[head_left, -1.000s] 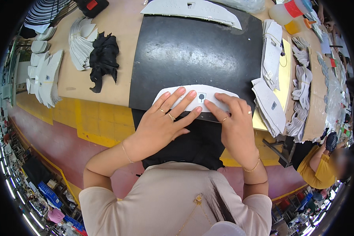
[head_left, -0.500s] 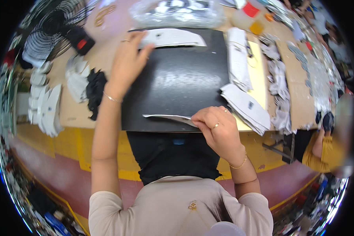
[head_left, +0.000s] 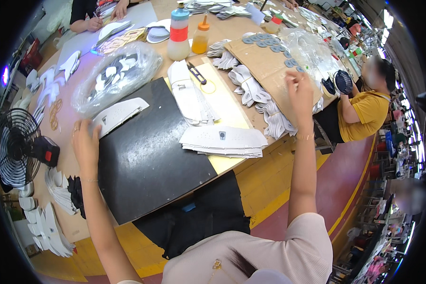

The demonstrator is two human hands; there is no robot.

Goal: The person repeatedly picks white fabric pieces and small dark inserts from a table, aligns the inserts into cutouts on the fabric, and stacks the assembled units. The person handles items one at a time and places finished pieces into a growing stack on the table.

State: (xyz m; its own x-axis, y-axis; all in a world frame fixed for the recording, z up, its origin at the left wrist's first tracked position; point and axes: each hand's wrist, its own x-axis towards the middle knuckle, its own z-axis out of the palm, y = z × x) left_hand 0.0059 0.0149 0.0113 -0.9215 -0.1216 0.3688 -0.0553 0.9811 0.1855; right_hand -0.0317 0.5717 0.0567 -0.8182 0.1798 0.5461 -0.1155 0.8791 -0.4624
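Observation:
On the black board (head_left: 146, 151) lies a curved white piece (head_left: 120, 116) with a small dark mark. My left hand (head_left: 86, 146) is at the near left end of this piece, thumb and fingers apart. My right hand (head_left: 300, 90) is raised at the right, over the cardboard (head_left: 258, 66) that bears rows of grey-blue oval pieces (head_left: 288, 56). Its fingers are bent together; whatever they may pinch is too small to make out. A stack of similar white pieces (head_left: 225, 140) sits at the board's right edge, its top one marked with a dark patch.
Behind the stack are a banded white bundle (head_left: 187, 94) and a dark cutter (head_left: 197, 74) on yellow sheet. Bottles (head_left: 179, 35), a plastic bag of pieces (head_left: 120, 78) and a fan (head_left: 19, 146) stand around. A person in yellow (head_left: 364, 113) sits at the right; another person's hands (head_left: 120, 9) work opposite.
My view has turned right. My right hand has left the board's front edge, moved up and right, and no longer holds the white piece. My left hand stays by its piece.

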